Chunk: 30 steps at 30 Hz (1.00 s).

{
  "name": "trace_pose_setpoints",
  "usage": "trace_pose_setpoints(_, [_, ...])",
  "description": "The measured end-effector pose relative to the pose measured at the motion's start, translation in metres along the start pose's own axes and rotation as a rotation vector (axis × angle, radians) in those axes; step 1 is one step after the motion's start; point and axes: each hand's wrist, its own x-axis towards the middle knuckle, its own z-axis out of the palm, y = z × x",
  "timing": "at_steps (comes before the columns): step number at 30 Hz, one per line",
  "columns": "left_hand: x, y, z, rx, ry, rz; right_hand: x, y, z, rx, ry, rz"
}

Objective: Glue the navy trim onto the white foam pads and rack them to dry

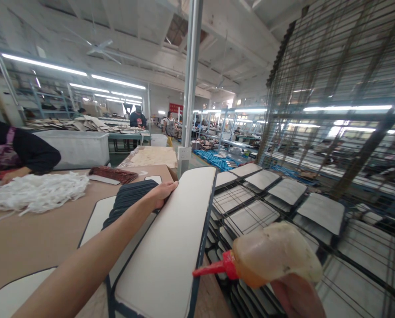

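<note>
My left hand [164,193] is closed on the upper left edge of a long white panel [171,234] with rounded corners and a dark border. The panel stands tilted in front of me. My right hand [297,296] is wrapped round a translucent squeeze bottle [277,251] with amber liquid inside. Its red nozzle [214,267] points left, at or very near the panel's right edge; I cannot tell whether it touches. Beneath my left forearm lie a stack of dark strips or pieces [129,196] and another white panel [100,216].
On the right, a wire rack [263,207] carries several dark-edged white panels, with raised wire shelves [336,79] above. White fabric strips [38,192] and a brown bundle [114,174] lie on the brown table [68,229]. A co-worker's arm [35,152] is at left. A metal post [190,88] rises ahead.
</note>
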Motion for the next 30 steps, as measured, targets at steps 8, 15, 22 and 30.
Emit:
trace_pose_setpoints(8, [0.007, 0.005, -0.002, 0.052, 0.035, -0.064, -0.004, -0.001, 0.007, -0.001, 0.056, -0.019])
trace_pose_setpoints(15, [0.006, 0.008, -0.002, 0.078, 0.077, -0.081, -0.007, 0.001, 0.003, -0.02, 0.083, -0.041])
trace_pose_setpoints(22, [0.007, 0.01, -0.008, 0.051, 0.1, -0.09, -0.012, 0.0, 0.009, 0.012, 0.098, -0.018])
trace_pose_setpoints(30, [0.019, 0.008, -0.018, -0.035, 0.132, -0.069, -0.013, 0.003, 0.001, -0.013, 0.096, -0.074])
